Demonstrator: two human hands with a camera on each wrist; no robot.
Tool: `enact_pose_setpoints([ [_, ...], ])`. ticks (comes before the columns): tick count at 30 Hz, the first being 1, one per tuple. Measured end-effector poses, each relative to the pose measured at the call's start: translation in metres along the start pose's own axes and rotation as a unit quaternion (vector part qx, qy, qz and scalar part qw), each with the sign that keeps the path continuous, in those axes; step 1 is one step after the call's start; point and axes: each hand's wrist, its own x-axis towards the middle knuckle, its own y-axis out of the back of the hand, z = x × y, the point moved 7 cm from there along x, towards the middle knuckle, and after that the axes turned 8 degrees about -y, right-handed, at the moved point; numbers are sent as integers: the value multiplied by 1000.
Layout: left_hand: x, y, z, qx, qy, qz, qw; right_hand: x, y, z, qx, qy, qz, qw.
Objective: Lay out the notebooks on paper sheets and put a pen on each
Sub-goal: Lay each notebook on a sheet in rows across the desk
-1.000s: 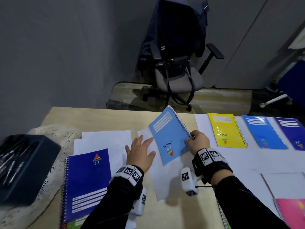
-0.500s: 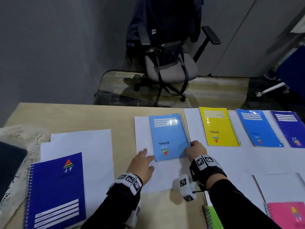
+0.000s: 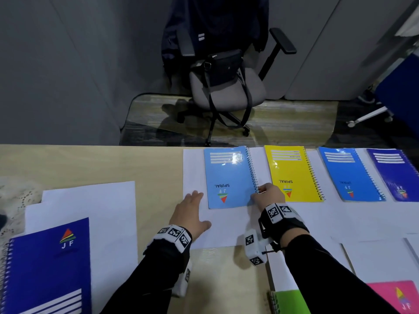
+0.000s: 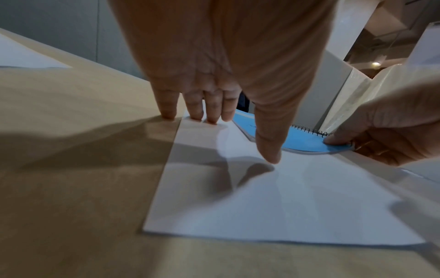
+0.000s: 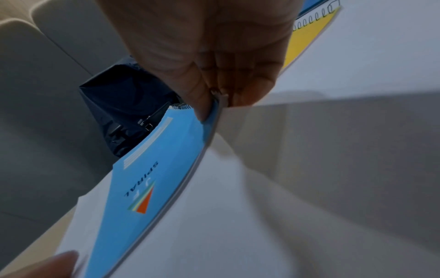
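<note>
Light-blue and glossy, the spiral-bound notebook (image 3: 229,176) lay flat on a white paper sheet (image 3: 195,168) at the far edge of the pale wooden table (image 3: 90,164), its wire coil along its right side and its printed logo upside down toward the near edge. The right hand (image 3: 268,194) gripped the notebook's near right corner, thumb on the cover and curled fingers tucked at the edge beside the coil; the right wrist view showed that corner pinched between thumb and fingers. The left hand (image 3: 189,210) lay flat and spread on the same sheet, just left of the notebook, its straight fingertips (image 4: 210,120) pressing the paper near the sheet's left edge, with one fingertip on the bare table and the thumb down on the paper closer to the near side. It held nothing.

To the right, a yellow spiral notebook (image 3: 292,173) lay on paper just beside the light-blue one, followed by a mid-blue spiral notebook (image 3: 349,174) and a dark-blue spiral notebook (image 3: 395,173) at the right edge of the view. At the near left, a large dark-blue spiral notebook (image 3: 48,266) rested on loose white sheets (image 3: 90,200). At the near right, a pink notebook (image 3: 399,295) and a green notebook (image 3: 290,301) showed only in part. Beyond the table stood a grey office chair (image 3: 226,91) with a black bag on its seat.
</note>
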Motion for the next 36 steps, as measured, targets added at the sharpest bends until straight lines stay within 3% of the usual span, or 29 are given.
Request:
enact_pose_setpoints([
  [7,12,1,1,41,-5,-9,999,9,-3,-3,-50,30,7,998],
  [13,13,0,1,48,5,-15,999,-4,-16,-15,-115,131,12,985],
  [26,7,0,4,4,6,-19,1000,-6,-13,-15,-113,115,-7,987],
  [30,-17,16,-15,-68,34,52,996,-33,-7,-31,-89,158,22,983],
  [36,-83,71,-96,-84,145,195,966,-107,-55,-86,-78,245,-59,965],
])
